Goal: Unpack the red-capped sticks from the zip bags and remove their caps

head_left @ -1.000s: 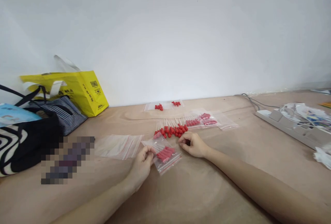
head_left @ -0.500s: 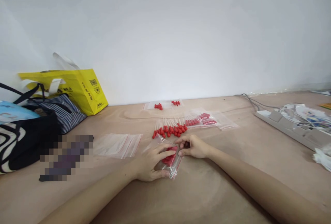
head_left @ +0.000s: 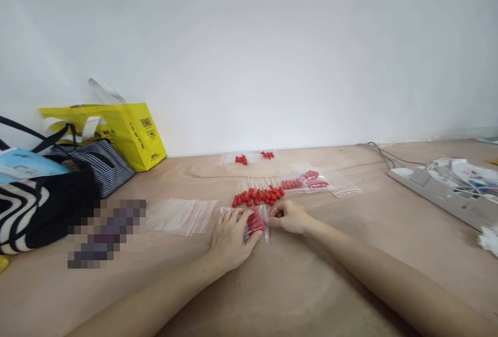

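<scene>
A small clear zip bag [head_left: 267,229] with red-headed sticks [head_left: 255,221] inside lies on the table in front of me. Across its left part, my left hand [head_left: 232,236] grips it between fingers and thumb. The fingertips of my right hand [head_left: 291,218] pinch the bag's right edge, near the red zip line. Just beyond both hands, a row of loose sticks with red heads [head_left: 259,195] points its heads towards me. Another filled zip bag [head_left: 303,181] rests behind and to the right of that row.
Flat clear zip bags [head_left: 182,216] lie left of my left hand. More red-headed sticks [head_left: 241,159] are on plastic by the wall. A yellow bag [head_left: 143,142], a striped pouch [head_left: 111,168] and a black bag [head_left: 46,207] stand left. A power strip [head_left: 424,192] with cables sits right.
The zip bag has turned so that its zip edge faces right. My left hand has shifted up over it, and my right fingertips have closed on its edge. The view has swung slightly.
</scene>
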`<state>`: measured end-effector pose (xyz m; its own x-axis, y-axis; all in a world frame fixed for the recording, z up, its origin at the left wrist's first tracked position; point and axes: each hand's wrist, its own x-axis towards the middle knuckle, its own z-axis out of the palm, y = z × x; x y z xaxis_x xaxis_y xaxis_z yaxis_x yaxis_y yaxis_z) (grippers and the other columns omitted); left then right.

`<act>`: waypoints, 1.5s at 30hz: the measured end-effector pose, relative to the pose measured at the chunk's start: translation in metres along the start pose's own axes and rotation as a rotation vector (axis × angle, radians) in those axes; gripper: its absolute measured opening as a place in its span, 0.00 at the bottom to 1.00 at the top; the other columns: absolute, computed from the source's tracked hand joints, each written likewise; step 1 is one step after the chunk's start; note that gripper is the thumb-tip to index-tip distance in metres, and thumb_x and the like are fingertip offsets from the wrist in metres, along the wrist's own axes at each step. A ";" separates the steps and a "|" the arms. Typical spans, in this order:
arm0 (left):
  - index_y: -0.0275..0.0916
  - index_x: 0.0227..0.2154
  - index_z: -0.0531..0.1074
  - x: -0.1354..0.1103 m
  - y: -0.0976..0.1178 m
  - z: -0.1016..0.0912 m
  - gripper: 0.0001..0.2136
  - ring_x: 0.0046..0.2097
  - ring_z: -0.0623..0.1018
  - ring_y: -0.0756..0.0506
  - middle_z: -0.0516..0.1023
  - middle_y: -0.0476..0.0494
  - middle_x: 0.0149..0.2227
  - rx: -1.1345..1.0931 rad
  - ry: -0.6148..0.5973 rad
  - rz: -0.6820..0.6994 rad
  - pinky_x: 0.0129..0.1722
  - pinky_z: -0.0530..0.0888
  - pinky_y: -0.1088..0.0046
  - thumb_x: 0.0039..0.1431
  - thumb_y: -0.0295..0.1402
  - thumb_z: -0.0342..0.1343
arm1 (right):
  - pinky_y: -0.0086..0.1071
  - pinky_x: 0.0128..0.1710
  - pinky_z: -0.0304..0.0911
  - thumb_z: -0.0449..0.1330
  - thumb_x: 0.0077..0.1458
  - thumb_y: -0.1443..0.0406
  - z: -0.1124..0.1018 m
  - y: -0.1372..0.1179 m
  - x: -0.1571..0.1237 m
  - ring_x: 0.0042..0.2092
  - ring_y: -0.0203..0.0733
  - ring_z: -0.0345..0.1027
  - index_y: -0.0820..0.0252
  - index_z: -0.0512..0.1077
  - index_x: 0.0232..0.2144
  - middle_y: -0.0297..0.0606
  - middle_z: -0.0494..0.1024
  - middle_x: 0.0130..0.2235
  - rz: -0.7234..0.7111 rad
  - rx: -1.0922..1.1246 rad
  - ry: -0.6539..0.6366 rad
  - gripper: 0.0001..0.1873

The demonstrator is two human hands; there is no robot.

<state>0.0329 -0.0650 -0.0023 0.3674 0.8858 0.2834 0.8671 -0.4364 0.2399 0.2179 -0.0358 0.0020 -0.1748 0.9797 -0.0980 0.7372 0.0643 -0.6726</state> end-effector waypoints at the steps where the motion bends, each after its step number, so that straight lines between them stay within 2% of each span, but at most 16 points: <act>1: 0.43 0.43 0.66 0.001 0.001 0.001 0.17 0.47 0.66 0.40 0.68 0.43 0.45 -0.002 0.005 0.000 0.46 0.60 0.59 0.51 0.43 0.49 | 0.36 0.40 0.54 0.59 0.40 0.54 0.001 -0.002 0.000 0.31 0.37 0.66 0.55 0.72 0.21 0.29 0.74 0.25 0.008 -0.010 0.010 0.11; 6: 0.43 0.43 0.65 0.002 0.000 0.008 0.16 0.47 0.65 0.40 0.67 0.43 0.45 0.000 0.015 -0.005 0.45 0.61 0.61 0.51 0.42 0.49 | 0.45 0.47 0.46 0.58 0.42 0.58 0.010 -0.009 -0.006 0.33 0.39 0.67 0.56 0.71 0.19 0.29 0.75 0.25 0.063 0.007 0.056 0.09; 11: 0.43 0.43 0.64 0.001 0.001 0.009 0.16 0.46 0.65 0.39 0.68 0.42 0.44 0.028 0.007 -0.031 0.44 0.61 0.60 0.52 0.43 0.48 | 0.44 0.48 0.44 0.56 0.43 0.58 0.022 -0.013 -0.012 0.32 0.38 0.67 0.58 0.69 0.22 0.30 0.75 0.25 0.052 0.126 0.071 0.09; 13: 0.43 0.43 0.64 0.000 0.002 0.008 0.17 0.46 0.66 0.39 0.68 0.42 0.43 0.037 0.001 -0.043 0.43 0.61 0.61 0.52 0.43 0.48 | 0.43 0.47 0.44 0.58 0.41 0.60 0.025 -0.014 -0.012 0.33 0.37 0.67 0.59 0.69 0.27 0.30 0.75 0.27 0.061 0.182 0.113 0.09; 16: 0.44 0.43 0.64 -0.001 0.002 0.006 0.16 0.46 0.66 0.39 0.68 0.42 0.43 0.042 -0.005 -0.043 0.42 0.62 0.61 0.52 0.42 0.48 | 0.42 0.47 0.44 0.60 0.38 0.63 0.027 -0.015 -0.011 0.34 0.38 0.67 0.59 0.66 0.37 0.28 0.75 0.26 0.101 0.267 0.126 0.19; 19: 0.44 0.42 0.65 -0.002 0.002 0.006 0.14 0.44 0.67 0.39 0.68 0.44 0.41 0.024 0.000 -0.033 0.41 0.62 0.61 0.52 0.40 0.48 | 0.43 0.48 0.42 0.60 0.37 0.63 0.026 -0.017 -0.012 0.34 0.38 0.67 0.58 0.69 0.32 0.26 0.74 0.23 0.116 0.285 0.063 0.15; 21: 0.44 0.42 0.65 -0.003 0.001 0.006 0.13 0.44 0.66 0.40 0.68 0.44 0.41 -0.005 0.013 -0.027 0.41 0.62 0.62 0.52 0.38 0.49 | 0.43 0.48 0.42 0.60 0.36 0.61 0.025 -0.018 -0.014 0.33 0.38 0.67 0.58 0.71 0.27 0.27 0.74 0.23 0.123 0.285 0.081 0.11; 24: 0.43 0.40 0.66 -0.001 0.000 0.006 0.11 0.45 0.66 0.42 0.68 0.45 0.41 -0.075 0.036 -0.003 0.42 0.63 0.63 0.52 0.34 0.49 | 0.43 0.50 0.40 0.62 0.35 0.60 0.026 -0.018 -0.018 0.35 0.39 0.67 0.57 0.71 0.26 0.28 0.75 0.26 0.096 0.322 0.140 0.12; 27: 0.41 0.36 0.68 0.004 0.000 0.006 0.08 0.44 0.67 0.44 0.68 0.44 0.38 -0.168 0.039 -0.028 0.42 0.64 0.66 0.53 0.33 0.48 | 0.41 0.48 0.45 0.60 0.38 0.60 0.031 -0.013 -0.016 0.35 0.39 0.67 0.58 0.71 0.27 0.30 0.75 0.27 0.031 0.415 0.133 0.10; 30: 0.39 0.33 0.70 0.013 -0.001 0.005 0.08 0.41 0.69 0.45 0.69 0.44 0.35 -0.247 0.034 -0.095 0.42 0.64 0.67 0.53 0.33 0.48 | 0.36 0.41 0.54 0.59 0.40 0.63 0.036 -0.004 -0.008 0.34 0.39 0.67 0.58 0.69 0.29 0.33 0.75 0.28 -0.012 0.563 0.158 0.10; 34: 0.38 0.28 0.71 0.024 -0.002 0.003 0.09 0.36 0.70 0.46 0.70 0.45 0.32 -0.281 0.018 -0.110 0.38 0.64 0.70 0.52 0.35 0.48 | 0.33 0.36 0.57 0.58 0.41 0.64 0.040 0.006 0.002 0.33 0.38 0.68 0.58 0.66 0.33 0.35 0.76 0.31 -0.063 0.694 0.204 0.12; 40: 0.37 0.16 0.70 0.041 0.001 0.005 0.19 0.29 0.70 0.47 0.71 0.46 0.21 -0.319 -0.051 -0.237 0.29 0.61 0.74 0.50 0.46 0.46 | 0.33 0.33 0.58 0.59 0.41 0.61 0.043 0.011 0.004 0.29 0.38 0.67 0.60 0.67 0.33 0.35 0.76 0.27 -0.098 0.641 0.195 0.14; 45: 0.36 0.13 0.70 0.053 -0.001 0.011 0.14 0.23 0.67 0.49 0.67 0.50 0.14 -0.400 -0.127 -0.304 0.24 0.58 0.76 0.45 0.41 0.52 | 0.34 0.35 0.57 0.59 0.41 0.59 0.043 0.010 0.002 0.31 0.38 0.68 0.58 0.67 0.35 0.34 0.76 0.28 -0.102 0.534 0.219 0.16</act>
<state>0.0548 -0.0156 0.0025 0.1783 0.9833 0.0372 0.7536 -0.1607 0.6374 0.1969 -0.0414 -0.0361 -0.0464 0.9936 0.1025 0.2828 0.1115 -0.9527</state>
